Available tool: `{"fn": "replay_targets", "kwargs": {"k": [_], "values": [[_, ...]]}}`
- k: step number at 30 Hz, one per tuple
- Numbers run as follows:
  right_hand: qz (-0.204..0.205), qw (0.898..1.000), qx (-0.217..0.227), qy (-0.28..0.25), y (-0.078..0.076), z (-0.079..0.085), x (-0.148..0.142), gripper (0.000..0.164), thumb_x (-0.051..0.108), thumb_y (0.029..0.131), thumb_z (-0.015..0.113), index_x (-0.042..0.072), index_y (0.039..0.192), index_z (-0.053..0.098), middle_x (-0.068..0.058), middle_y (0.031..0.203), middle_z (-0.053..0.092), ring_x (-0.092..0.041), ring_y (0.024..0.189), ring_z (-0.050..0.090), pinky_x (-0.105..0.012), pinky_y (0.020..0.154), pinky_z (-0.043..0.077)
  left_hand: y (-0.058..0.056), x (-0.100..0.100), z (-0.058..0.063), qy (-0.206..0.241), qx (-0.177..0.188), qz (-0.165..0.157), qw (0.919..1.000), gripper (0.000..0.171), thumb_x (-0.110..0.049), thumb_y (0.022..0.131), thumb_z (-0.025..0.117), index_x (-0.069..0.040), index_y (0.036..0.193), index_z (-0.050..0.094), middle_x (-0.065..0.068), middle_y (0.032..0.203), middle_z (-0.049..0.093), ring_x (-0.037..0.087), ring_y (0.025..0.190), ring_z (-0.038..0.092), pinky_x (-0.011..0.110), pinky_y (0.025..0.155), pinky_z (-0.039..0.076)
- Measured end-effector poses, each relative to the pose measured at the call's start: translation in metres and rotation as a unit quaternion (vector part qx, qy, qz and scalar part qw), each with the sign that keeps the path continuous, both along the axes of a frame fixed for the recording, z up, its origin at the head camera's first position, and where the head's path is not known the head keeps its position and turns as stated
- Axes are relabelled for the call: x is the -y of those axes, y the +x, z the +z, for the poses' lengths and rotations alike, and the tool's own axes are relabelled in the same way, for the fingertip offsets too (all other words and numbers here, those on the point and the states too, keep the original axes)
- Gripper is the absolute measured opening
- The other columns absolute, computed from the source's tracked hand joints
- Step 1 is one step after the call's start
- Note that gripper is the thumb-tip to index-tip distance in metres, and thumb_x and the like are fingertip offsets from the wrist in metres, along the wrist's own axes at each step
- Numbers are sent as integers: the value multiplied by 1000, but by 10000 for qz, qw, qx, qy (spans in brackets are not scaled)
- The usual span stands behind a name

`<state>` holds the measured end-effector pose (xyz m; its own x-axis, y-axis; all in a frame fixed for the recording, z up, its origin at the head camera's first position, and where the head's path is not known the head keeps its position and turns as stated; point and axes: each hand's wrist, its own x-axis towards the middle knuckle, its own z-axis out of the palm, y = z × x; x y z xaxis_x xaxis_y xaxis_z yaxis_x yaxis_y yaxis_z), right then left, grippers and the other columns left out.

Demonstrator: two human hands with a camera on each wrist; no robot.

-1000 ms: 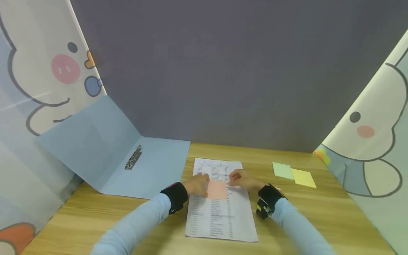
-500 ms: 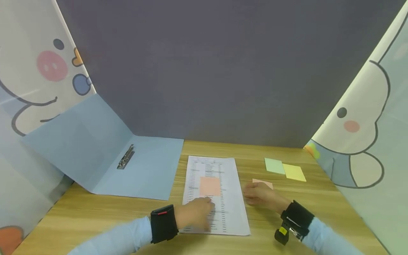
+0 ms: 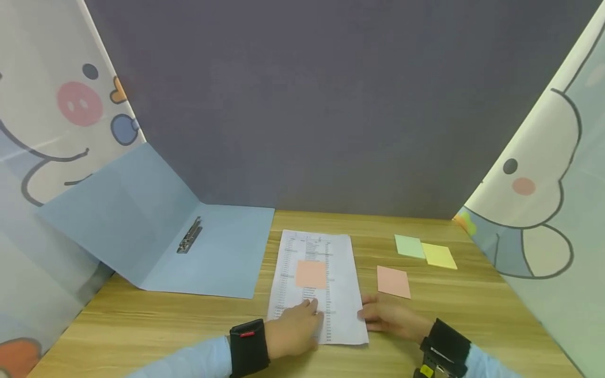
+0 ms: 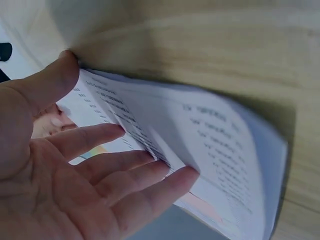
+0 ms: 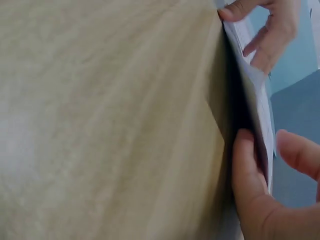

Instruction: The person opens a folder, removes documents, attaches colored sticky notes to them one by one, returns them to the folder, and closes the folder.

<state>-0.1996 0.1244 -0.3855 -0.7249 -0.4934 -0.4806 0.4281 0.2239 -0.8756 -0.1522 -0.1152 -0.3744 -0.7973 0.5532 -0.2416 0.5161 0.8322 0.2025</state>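
Printed sheets lie at the middle of the wooden table, with a pink sticky note on them. My left hand rests over the near left part of the sheets. Its fingers spread across the print, and its thumb touches the near edge in the left wrist view. At the right edge of the sheets is my right hand. In the right wrist view the paper edge stands raised between a digit on its underside and another held apart from its top.
An open light blue folder with a metal clip stands at the left. Right of the sheets lie a second pink note, a green note and a yellow note. A dark panel rises behind the table.
Both hands have left the pink note on the sheets and come nearer. The right hand went right, then back to the sheets' right edge, uncovering the second pink note.
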Motion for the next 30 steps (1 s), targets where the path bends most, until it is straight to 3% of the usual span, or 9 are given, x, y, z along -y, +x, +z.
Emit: {"fn": "replay_targets", "kwargs": {"k": [7, 16, 26, 30], "values": [[89, 9997, -185, 118, 3, -8, 0, 49, 0, 83, 61, -17, 124, 41, -12, 101, 66, -20, 91, 63, -37, 81, 53, -11, -3, -2, 16, -71, 135, 9999, 56, -36, 78, 69, -11, 126, 55, 12, 137, 46, 28, 125, 44, 43, 94, 45], [3, 9987, -313, 390, 8, -13, -2, 37, 1, 81, 65, -15, 110, 49, -9, 90, 67, -17, 83, 64, -31, 73, 55, -15, -7, -3, 24, -114, 176, 9998, 53, -35, 77, 70, -9, 121, 58, 15, 133, 49, 29, 121, 48, 45, 91, 46], [247, 9975, -520, 417, 5, -11, -1, 37, 10, 83, 66, -10, 112, 54, -3, 87, 65, -11, 77, 61, -23, 67, 53, -19, -14, -6, -132, -446, 70, 9989, 60, -54, 71, 70, -7, 107, 64, 14, 113, 60, 27, 102, 58, 39, 78, 52], [223, 9977, -444, 469, 5, -12, 2, 37, 13, 82, 67, -7, 111, 55, -2, 85, 64, -10, 76, 61, -22, 67, 53, -19, -14, -5, -207, -436, 141, 9987, 65, -60, 71, 66, -6, 108, 64, 15, 112, 60, 29, 103, 59, 40, 79, 51]]}}
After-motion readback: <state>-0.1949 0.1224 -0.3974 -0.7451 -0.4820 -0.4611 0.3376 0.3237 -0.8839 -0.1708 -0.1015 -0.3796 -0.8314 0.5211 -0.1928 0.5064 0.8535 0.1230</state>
